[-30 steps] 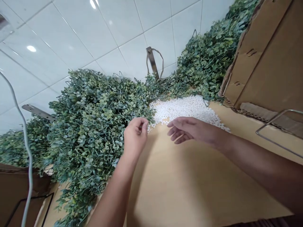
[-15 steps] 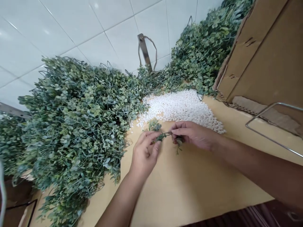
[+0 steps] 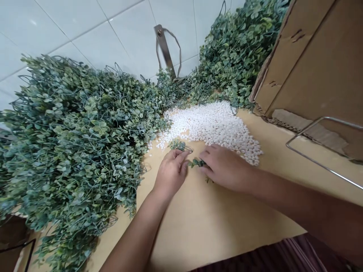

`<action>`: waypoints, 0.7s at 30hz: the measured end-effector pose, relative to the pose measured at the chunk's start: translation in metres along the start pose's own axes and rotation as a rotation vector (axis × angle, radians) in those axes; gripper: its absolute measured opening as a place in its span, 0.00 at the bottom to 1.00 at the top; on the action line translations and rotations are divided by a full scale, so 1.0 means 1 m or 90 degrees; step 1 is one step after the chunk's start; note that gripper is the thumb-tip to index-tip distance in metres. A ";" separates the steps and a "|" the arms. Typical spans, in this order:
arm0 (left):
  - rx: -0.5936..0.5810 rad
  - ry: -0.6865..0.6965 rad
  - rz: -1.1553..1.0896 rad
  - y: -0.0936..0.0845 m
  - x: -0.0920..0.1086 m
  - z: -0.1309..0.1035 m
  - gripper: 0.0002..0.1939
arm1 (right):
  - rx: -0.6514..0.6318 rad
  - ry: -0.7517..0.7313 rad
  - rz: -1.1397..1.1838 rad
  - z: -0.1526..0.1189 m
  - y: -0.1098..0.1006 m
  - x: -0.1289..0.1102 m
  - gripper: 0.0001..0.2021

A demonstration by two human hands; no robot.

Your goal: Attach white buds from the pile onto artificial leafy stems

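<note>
My left hand (image 3: 171,170) is closed in a pinch on an artificial leaf sprig (image 3: 177,145), whose small green leaves and looped thin stem show past the fingertips. My right hand (image 3: 222,166) faces palm down, fingers curled, with a second green sprig (image 3: 196,163) poking out toward the left hand. A few more leaves show beneath its palm. The two hands are a short gap apart, low over the tan tabletop (image 3: 204,219). Just beyond them lies a spread of small white pellet-like pieces (image 3: 215,122).
A large heap of artificial greenery (image 3: 85,143) covers the left side, and another pile (image 3: 232,56) stands at the back right. A cardboard box (image 3: 317,71) and a bent metal rod (image 3: 326,158) are on the right. A metal strap with cord (image 3: 165,51) leans against the tiled wall (image 3: 127,22).
My right hand has turned palm down and now covers most of its sprig. The stem between the hands no longer joins them; the left hand holds its looped stem apart. The view has shifted slightly.
</note>
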State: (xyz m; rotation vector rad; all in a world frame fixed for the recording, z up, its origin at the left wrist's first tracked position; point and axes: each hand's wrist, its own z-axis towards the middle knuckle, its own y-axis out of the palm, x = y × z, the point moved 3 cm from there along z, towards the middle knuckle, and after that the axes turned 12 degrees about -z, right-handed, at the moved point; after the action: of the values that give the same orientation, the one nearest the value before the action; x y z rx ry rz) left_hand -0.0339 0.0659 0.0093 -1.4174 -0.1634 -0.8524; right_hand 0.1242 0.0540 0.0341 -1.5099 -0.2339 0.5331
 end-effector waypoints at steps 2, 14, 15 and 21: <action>-0.020 -0.029 0.097 -0.003 -0.007 0.005 0.16 | -0.054 0.031 0.006 0.005 0.009 0.003 0.09; 0.148 -0.099 0.073 -0.038 -0.002 0.000 0.14 | 0.018 0.146 0.425 -0.007 0.023 0.032 0.02; 0.118 -0.079 -0.004 -0.034 0.007 -0.001 0.13 | 0.018 0.151 0.434 -0.007 0.023 0.031 0.02; 0.011 -0.153 -0.436 0.004 0.029 0.003 0.08 | -0.021 0.178 0.554 -0.008 0.024 0.027 0.05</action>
State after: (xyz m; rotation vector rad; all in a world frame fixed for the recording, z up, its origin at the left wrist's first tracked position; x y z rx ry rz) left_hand -0.0100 0.0559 0.0236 -1.4595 -0.8731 -1.2228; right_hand 0.1470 0.0586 0.0053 -1.6605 0.6681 0.9844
